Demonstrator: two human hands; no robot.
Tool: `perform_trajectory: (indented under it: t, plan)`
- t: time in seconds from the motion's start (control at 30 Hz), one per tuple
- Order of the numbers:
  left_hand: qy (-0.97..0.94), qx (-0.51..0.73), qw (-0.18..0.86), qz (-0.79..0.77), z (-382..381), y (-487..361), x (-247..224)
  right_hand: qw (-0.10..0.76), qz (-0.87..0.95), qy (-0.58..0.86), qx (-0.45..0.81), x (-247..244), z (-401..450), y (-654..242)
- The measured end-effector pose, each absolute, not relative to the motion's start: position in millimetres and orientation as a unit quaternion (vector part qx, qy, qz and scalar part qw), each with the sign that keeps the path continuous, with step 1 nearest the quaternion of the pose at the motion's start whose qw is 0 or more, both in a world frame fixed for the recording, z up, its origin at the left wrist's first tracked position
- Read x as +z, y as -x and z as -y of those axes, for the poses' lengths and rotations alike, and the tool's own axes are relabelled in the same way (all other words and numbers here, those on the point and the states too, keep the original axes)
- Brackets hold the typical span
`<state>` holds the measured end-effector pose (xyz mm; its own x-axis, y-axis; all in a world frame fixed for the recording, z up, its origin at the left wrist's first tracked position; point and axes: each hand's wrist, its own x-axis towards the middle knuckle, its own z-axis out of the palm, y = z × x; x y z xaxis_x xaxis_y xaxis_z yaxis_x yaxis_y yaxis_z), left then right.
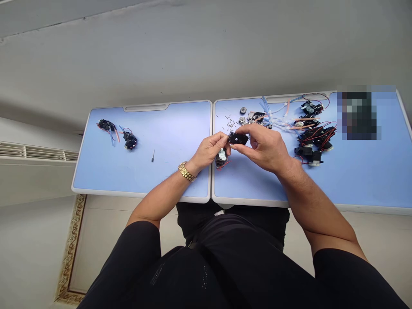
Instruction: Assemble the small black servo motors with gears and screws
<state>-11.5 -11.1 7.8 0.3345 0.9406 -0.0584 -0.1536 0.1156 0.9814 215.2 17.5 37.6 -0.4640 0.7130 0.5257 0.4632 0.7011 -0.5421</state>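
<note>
Between my two hands is a small black plastic housing (pixel 238 138) with a light round spot on its face. My left hand (pixel 209 150) pinches its left end, a gold-coloured watch or bracelet on that wrist. My right hand (pixel 265 143) grips its right end between thumb and fingers. Just below my left fingertips sits a small motor unit with white gears (pixel 222 158) and red wires; whether my left hand touches it I cannot tell. Behind the hands lie scattered small screws (pixel 229 122) and several round metal parts (pixel 243 116).
Two blue-topped tables (pixel 174 171) meet at a seam. On the right are several black motor assemblies (pixel 317 135) with wires and blue and orange tubes (pixel 277 118). A small screwdriver-like tool (pixel 152 156) and two black assemblies (pixel 130 139) lie left. A pixelated patch covers something at far right.
</note>
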Motion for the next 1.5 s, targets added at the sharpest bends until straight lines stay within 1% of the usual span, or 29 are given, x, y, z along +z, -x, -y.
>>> perform_trajectory:
  t: [0.23, 0.57, 0.77, 0.93, 1.1, 1.27, 1.5]
  plan:
    - [-0.506, 0.451, 0.611, -0.409, 9.6, 10.2, 2.0, 0.389, 0.841, 0.348, 0.14, 36.8, -14.3, -212.4]
    - [-0.468, 0.463, 0.644, -0.39, 10.0, 9.1, 8.9, 0.397, 0.846, 0.328, 0.136, 42.4, -11.5, -209.5]
    - [-0.451, 0.444, 0.685, -0.361, 10.2, 11.4, 14.5, 0.407, 0.845, 0.314, 0.149, 46.8, -10.2, -207.7]
    - [-0.448, 0.44, 0.695, -0.35, 10.7, 11.3, 17.6, 0.42, 0.842, 0.304, 0.149, 45.3, -10.2, -207.4]
    - [-0.416, 0.434, 0.717, -0.353, 11.8, 10.2, 19.9, 0.392, 0.842, 0.353, 0.114, 37.5, -7.5, -204.6]
    - [-0.39, 0.415, 0.738, -0.362, 11.7, 10.1, 20.9, 0.397, 0.845, 0.351, 0.076, 36.5, -3.6, -200.7]
    - [-0.37, 0.442, 0.732, -0.363, 10.6, 12.2, 22.3, 0.385, 0.841, 0.369, 0.095, 38.4, -2.7, -200.7]
